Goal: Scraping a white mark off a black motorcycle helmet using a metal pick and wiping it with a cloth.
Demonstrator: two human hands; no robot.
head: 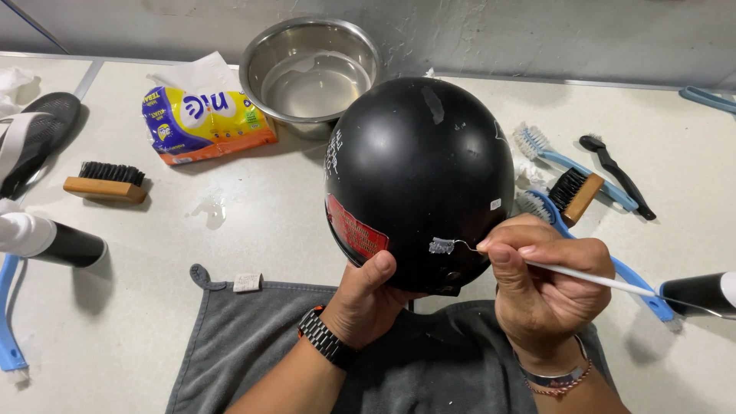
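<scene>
Left hand [366, 300] cupped under the lower rim of a black helmet [420, 180], thumb pressed flat on the shell beside a red sticker [355, 229], fingers clamped on the helmet and mostly hidden beneath it. Helmet held upright above a grey cloth [253, 345] spread at the near edge of the counter [230, 222]. Right hand [540, 287] just beside the helmet's lower right side, fingers [510, 249] pinched together on a thin white-handled tool [590, 280], its fine wire tip touching a small grey patch [441, 245] on the shell. Black watch on the left wrist, bracelets on the right. Behind the helmet, a steel bowl [310, 73] holding some clear liquid, and to its left a yellow and blue tissue pack [203, 115]. Further left, a wooden brush with black bristles [105, 182], lying flat. On the right, well behind the right hand, a cluster of brushes: blue-handled ones [571, 165], a small wooden one [576, 195] and a slim black one [617, 175]. Small wet spot [208, 208] on the counter between tissue pack and cloth.
</scene>
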